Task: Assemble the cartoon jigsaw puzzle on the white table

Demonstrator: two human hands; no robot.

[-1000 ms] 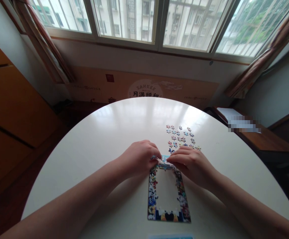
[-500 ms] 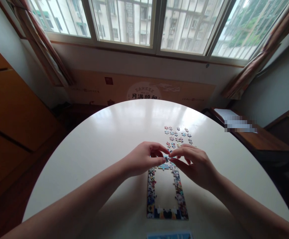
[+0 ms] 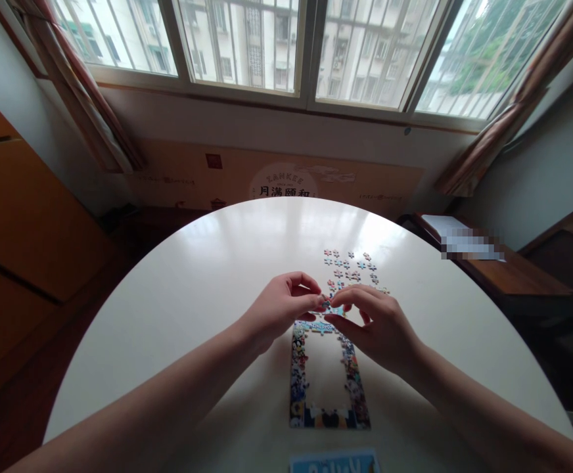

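My left hand [image 3: 280, 305] pinches a small jigsaw piece [image 3: 326, 302] between thumb and fingers, just above the far end of the puzzle. Close against the piece is the index fingertip of my right hand [image 3: 384, 323]; its thumb is apart below, leaving a gap. Whether that fingertip touches the piece I cannot tell. Beneath both hands lies a partly joined jigsaw puzzle [image 3: 297, 387], a colourful rectangular border around bare white tabletop. Its far edge is partly hidden by my fingers.
Several loose jigsaw pieces [image 3: 338, 263] lie spread beyond my hands on the round white table [image 3: 168, 315]. A blue printed box or card [image 3: 336, 462] is cut off at the near edge. A wooden side table [image 3: 523, 276] stands to the right, below the window.
My left hand has raised its fingers slightly and now grips the piece. The right thumb and index finger, close together before, have moved apart. The view has shifted slightly.
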